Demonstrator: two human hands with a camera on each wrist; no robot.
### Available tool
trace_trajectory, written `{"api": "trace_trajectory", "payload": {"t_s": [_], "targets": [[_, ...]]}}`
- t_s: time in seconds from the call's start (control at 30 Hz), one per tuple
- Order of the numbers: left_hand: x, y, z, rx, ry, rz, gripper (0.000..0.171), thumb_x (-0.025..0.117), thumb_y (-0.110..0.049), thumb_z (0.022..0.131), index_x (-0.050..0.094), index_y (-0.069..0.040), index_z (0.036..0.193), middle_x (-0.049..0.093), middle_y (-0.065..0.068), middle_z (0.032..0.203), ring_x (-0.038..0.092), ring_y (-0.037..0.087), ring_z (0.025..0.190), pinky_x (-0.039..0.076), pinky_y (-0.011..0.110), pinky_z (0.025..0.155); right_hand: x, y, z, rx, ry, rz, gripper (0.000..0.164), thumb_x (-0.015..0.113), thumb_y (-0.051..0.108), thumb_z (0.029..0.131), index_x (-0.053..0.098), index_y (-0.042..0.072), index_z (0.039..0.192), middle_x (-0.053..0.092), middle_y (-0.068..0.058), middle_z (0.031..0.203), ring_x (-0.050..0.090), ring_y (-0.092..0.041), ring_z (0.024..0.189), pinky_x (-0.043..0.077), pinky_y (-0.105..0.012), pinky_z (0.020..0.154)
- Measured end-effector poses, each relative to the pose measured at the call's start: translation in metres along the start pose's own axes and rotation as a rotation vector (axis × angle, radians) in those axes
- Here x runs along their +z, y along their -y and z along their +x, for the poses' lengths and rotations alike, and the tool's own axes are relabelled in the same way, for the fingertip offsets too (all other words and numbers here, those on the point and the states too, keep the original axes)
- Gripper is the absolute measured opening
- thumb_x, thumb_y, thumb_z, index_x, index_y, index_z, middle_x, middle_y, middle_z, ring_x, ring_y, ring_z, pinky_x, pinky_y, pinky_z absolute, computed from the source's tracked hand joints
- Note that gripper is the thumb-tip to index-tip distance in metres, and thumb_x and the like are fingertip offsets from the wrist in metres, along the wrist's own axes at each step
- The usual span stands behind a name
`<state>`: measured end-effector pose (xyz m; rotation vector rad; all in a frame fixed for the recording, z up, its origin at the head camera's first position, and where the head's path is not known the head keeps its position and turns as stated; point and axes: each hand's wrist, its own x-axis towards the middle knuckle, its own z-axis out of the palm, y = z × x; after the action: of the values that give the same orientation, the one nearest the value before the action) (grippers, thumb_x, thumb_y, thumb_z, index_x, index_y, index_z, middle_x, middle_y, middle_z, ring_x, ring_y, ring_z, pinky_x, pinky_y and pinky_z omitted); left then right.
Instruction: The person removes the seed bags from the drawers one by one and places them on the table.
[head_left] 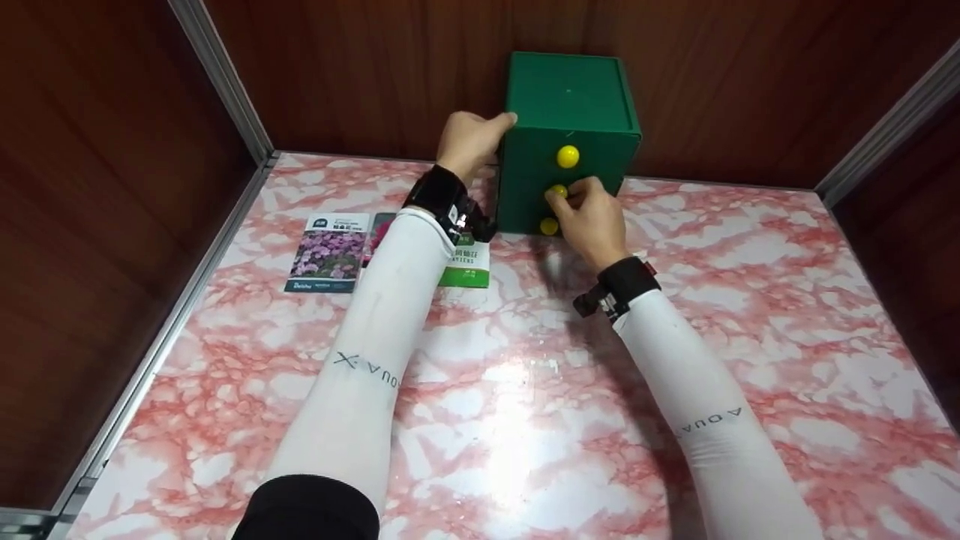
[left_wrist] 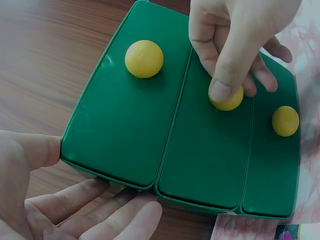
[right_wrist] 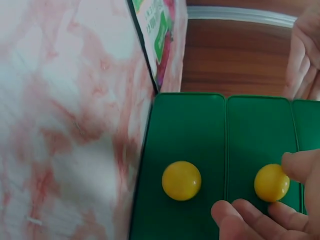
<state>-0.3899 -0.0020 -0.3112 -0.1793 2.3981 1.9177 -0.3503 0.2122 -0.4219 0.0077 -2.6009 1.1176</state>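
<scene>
A green box with three stacked drawers [head_left: 529, 180] stands against the back wall. Each drawer front carries a round yellow knob; the top knob [head_left: 568, 156] and bottom knob [head_left: 549, 226] are untouched. My right hand [head_left: 596, 225] pinches the middle drawer knob [left_wrist: 231, 101], thumb on one side and fingers on the other. All three drawer fronts look flush in the left wrist view. At the box's left side, my left hand [head_left: 469, 142] rests its thumb [left_wrist: 42, 150] on the upper front corner. Its other fingers extend along the side, fairly straight.
Seed packets lie left of the box: one with purple flowers [head_left: 328, 251] and one with a green band [head_left: 466, 276], partly covered by the left forearm. The pink-and-white marbled table [head_left: 525, 390] has brown wood panels [head_left: 360, 75] behind and at both sides.
</scene>
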Motion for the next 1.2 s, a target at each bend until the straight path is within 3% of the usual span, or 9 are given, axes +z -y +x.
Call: {"api": "trace_trajectory", "payload": {"t_s": [0.13, 0.33, 0.63, 0.83, 0.9, 1.07, 1.2], "targets": [[0.001, 0.002, 0.0, 0.016, -0.003, 0.017, 0.038, 0.076, -0.045, 0.105, 0.069, -0.007, 0.108, 0.058, 0.001, 0.098, 0.067, 0.018, 0.101, 0.063, 0.034, 0.081, 0.004, 0.002, 0.0, 0.042, 0.024, 0.013, 0.044, 0.072, 0.043, 0.11, 0.061, 0.004, 0.127, 0.072, -0.013, 0.116, 0.07, -0.027, 0.101, 0.062, -0.041, 0.088], [0.0, 0.0, -0.003, -0.026, 0.022, -0.001, 0.045, 0.075, -0.044, 0.105, 0.068, -0.006, 0.128, 0.064, 0.003, 0.11, 0.073, 0.022, 0.107, 0.066, 0.035, 0.083, 0.004, 0.005, -0.002, 0.095, 0.051, 0.043, 0.039, 0.071, 0.038, 0.111, 0.057, 0.006, 0.127, 0.068, -0.013, 0.119, 0.068, -0.026, 0.104, 0.063, -0.039, 0.09], [-0.001, 0.0, -0.004, -0.044, 0.022, -0.019, 0.048, 0.076, -0.043, 0.106, 0.065, -0.005, 0.134, 0.07, 0.008, 0.121, 0.077, 0.023, 0.103, 0.067, 0.033, 0.079, 0.003, 0.004, -0.011, 0.072, 0.051, 0.066, 0.041, 0.073, 0.04, 0.11, 0.058, 0.006, 0.125, 0.069, -0.013, 0.118, 0.069, -0.026, 0.103, 0.062, -0.039, 0.088], [-0.001, 0.002, -0.001, -0.042, 0.027, -0.024, 0.05, 0.075, -0.043, 0.106, 0.065, -0.005, 0.137, 0.067, 0.007, 0.124, 0.076, 0.022, 0.105, 0.067, 0.032, 0.078, -0.001, 0.0, -0.023, 0.043, 0.051, 0.07, 0.039, 0.074, 0.038, 0.11, 0.059, 0.006, 0.124, 0.071, -0.013, 0.117, 0.07, -0.025, 0.102, 0.062, -0.04, 0.087], [-0.001, 0.003, 0.0, -0.035, 0.018, -0.029, 0.046, 0.076, -0.043, 0.106, 0.065, -0.007, 0.132, 0.066, 0.004, 0.12, 0.074, 0.021, 0.101, 0.067, 0.032, 0.078, -0.002, 0.0, -0.027, 0.03, 0.057, 0.07, 0.038, 0.074, 0.038, 0.11, 0.059, 0.006, 0.124, 0.072, -0.012, 0.116, 0.071, -0.025, 0.101, 0.062, -0.04, 0.087], [-0.001, 0.005, 0.002, 0.019, -0.002, 0.003, 0.035, 0.075, -0.043, 0.106, 0.062, -0.011, 0.1, 0.055, -0.001, 0.094, 0.065, 0.015, 0.085, 0.066, 0.031, 0.078, -0.005, 0.0, -0.037, 0.002, 0.067, 0.069, 0.039, 0.075, 0.039, 0.109, 0.06, 0.006, 0.122, 0.075, -0.013, 0.115, 0.073, -0.026, 0.098, 0.062, -0.041, 0.087], [-0.002, 0.004, 0.002, 0.042, 0.003, 0.015, 0.035, 0.075, -0.043, 0.106, 0.063, -0.011, 0.1, 0.054, -0.001, 0.094, 0.066, 0.015, 0.086, 0.065, 0.03, 0.077, -0.006, -0.001, -0.044, -0.016, 0.061, 0.069, 0.039, 0.077, 0.039, 0.108, 0.061, 0.006, 0.122, 0.076, -0.012, 0.113, 0.074, -0.025, 0.096, 0.06, -0.04, 0.084]]}}
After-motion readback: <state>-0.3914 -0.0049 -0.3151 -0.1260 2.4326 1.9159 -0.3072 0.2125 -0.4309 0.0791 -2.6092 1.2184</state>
